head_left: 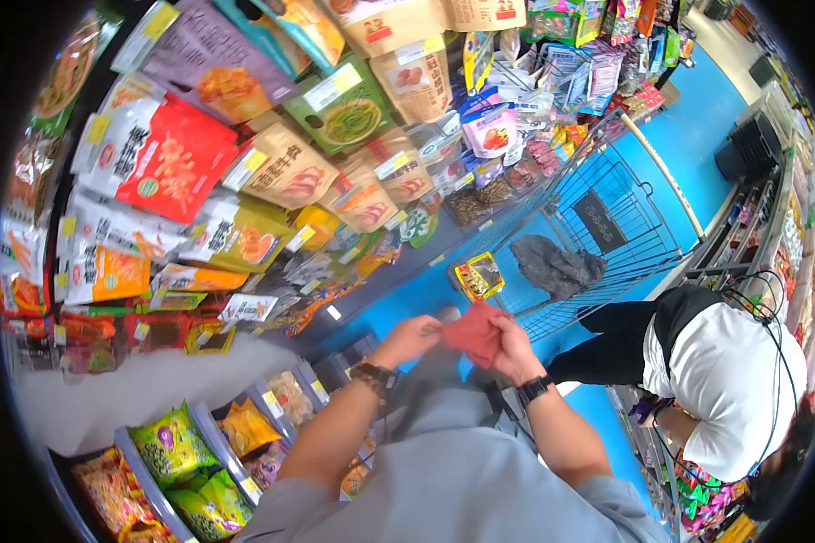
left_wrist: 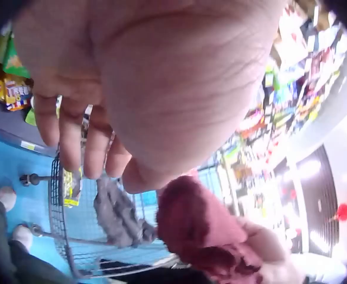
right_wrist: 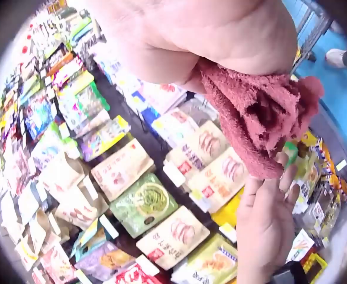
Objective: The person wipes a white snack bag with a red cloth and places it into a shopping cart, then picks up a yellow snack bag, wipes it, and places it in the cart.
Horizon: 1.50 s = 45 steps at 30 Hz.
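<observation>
While my right hand (head_left: 516, 351) gripped the cloth (head_left: 473, 335) | left hand (head_left: 409, 340) beside it, fingers slightly spread | floor (head_left: 700, 101) showed beyond cart (head_left: 599, 223)

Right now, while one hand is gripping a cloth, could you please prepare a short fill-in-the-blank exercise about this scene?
The right hand grips a ____ (red / green) cloth.
A crumpled dark grey bundle lies ____ (inside / beside) the wire shopping cart.
The floor is ____ in colour.
The person bending nearby wears a ____ shirt.

Missing words: red; inside; blue; white.
</observation>
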Each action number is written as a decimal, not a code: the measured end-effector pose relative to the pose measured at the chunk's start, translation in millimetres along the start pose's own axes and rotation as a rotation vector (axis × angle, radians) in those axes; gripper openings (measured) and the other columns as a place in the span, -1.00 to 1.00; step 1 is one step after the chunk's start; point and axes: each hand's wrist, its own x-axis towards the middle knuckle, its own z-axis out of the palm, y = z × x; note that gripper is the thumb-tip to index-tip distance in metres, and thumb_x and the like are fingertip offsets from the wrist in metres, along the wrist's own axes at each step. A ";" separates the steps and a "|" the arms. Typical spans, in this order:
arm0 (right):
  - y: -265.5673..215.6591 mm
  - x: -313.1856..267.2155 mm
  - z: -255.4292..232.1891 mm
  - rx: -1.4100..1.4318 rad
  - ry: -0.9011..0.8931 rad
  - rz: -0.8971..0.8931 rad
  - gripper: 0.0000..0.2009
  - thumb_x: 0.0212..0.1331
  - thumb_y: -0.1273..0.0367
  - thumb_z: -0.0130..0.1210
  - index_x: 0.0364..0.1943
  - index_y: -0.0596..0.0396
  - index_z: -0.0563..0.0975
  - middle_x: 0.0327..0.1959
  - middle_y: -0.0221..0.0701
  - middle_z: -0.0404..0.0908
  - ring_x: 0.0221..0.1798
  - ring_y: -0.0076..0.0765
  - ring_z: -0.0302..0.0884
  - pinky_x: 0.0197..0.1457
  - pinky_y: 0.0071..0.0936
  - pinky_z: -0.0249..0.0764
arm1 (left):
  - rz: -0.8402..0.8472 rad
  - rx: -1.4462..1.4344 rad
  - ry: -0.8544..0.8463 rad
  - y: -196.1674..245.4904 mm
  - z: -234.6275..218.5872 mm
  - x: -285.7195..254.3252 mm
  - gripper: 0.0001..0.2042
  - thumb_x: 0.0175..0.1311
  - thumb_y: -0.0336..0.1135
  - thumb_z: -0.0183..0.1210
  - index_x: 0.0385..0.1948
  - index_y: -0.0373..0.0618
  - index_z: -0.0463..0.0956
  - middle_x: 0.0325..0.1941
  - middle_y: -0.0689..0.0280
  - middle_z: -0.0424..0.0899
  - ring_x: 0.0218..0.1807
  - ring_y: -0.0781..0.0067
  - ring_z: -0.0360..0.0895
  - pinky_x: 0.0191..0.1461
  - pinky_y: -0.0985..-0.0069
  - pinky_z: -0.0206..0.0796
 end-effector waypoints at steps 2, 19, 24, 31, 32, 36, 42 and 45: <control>-7.6 -2.1 -30.0 0.060 0.075 -0.055 -0.61 0.63 0.30 -0.09 0.40 0.15 0.45 0.31 -0.11 0.66 0.32 0.11 0.68 0.29 0.21 0.68 | 0.084 0.236 -0.068 -10.5 9.3 51.1 -0.66 0.45 -0.29 0.29 0.16 -0.26 0.65 0.14 0.01 0.81 0.21 0.05 0.76 0.30 0.17 0.58; 53.5 -112.0 -83.3 0.268 0.296 -0.189 -0.61 0.58 0.32 -0.16 0.34 0.20 0.42 0.25 -0.04 0.66 0.24 0.17 0.71 0.18 0.23 0.75 | 0.133 1.344 -0.221 -144.5 95.0 328.1 -0.64 0.55 -0.20 0.04 0.15 0.00 0.78 0.28 0.29 0.69 0.44 0.22 0.37 0.41 0.22 0.10; 60.9 -116.0 -83.1 0.190 0.414 -0.168 -0.59 0.58 0.33 -0.18 0.39 0.18 0.34 0.24 -0.01 0.63 0.18 0.25 0.73 0.01 0.24 0.80 | 0.169 1.502 -0.330 -136.4 92.5 347.7 -0.60 0.60 -0.11 0.00 0.28 0.07 0.72 0.40 0.39 0.64 0.48 0.24 0.33 0.46 0.17 0.08; 46.4 -113.8 -59.2 0.234 0.504 -0.256 -0.61 0.56 0.44 -0.15 0.40 0.16 0.33 0.28 -0.07 0.61 0.31 0.15 0.67 0.31 0.25 0.70 | 0.192 1.611 -0.405 -130.4 95.6 356.2 -0.49 0.66 0.02 -0.07 0.48 0.09 0.56 0.58 0.33 0.52 0.64 0.10 0.21 0.64 0.00 -0.08; 42.6 -113.3 -55.2 0.233 0.499 -0.244 -0.61 0.56 0.45 -0.14 0.41 0.16 0.34 0.29 -0.08 0.60 0.32 0.14 0.66 0.35 0.24 0.67 | 0.185 1.611 -0.433 -133.5 97.3 356.4 -0.47 0.66 0.05 -0.08 0.49 0.08 0.55 0.60 0.31 0.49 0.67 0.07 0.18 0.67 -0.02 -0.11; 49.6 -115.1 -72.3 0.145 0.477 -0.212 -0.60 0.56 0.44 -0.12 0.41 0.17 0.35 0.29 -0.09 0.61 0.34 0.11 0.66 0.38 0.21 0.66 | 0.142 1.566 -0.482 -138.3 95.5 366.4 -0.30 0.56 0.27 -0.07 0.59 0.09 0.40 0.73 0.28 0.32 0.77 0.05 0.07 0.77 -0.01 -0.25; 43.7 -116.8 -62.2 0.127 0.552 -0.152 -0.59 0.57 0.48 -0.11 0.41 0.27 0.47 0.28 -0.06 0.67 0.30 0.02 0.71 0.34 0.11 0.70 | 0.273 1.705 -0.705 -90.8 79.7 359.5 -0.19 0.40 0.19 0.14 0.69 0.23 0.22 0.81 0.33 0.18 0.83 0.13 -0.05 0.79 -0.09 -0.30; 43.2 -120.9 -59.0 0.105 0.408 -0.227 -0.56 0.59 0.48 -0.13 0.45 0.33 0.43 0.38 -0.03 0.60 0.40 0.09 0.64 0.49 0.17 0.58 | 0.181 1.594 -0.746 -136.6 82.8 382.3 -0.31 0.26 0.08 0.29 0.50 0.24 0.56 0.77 0.30 0.28 0.82 0.04 0.00 0.78 -0.24 -0.33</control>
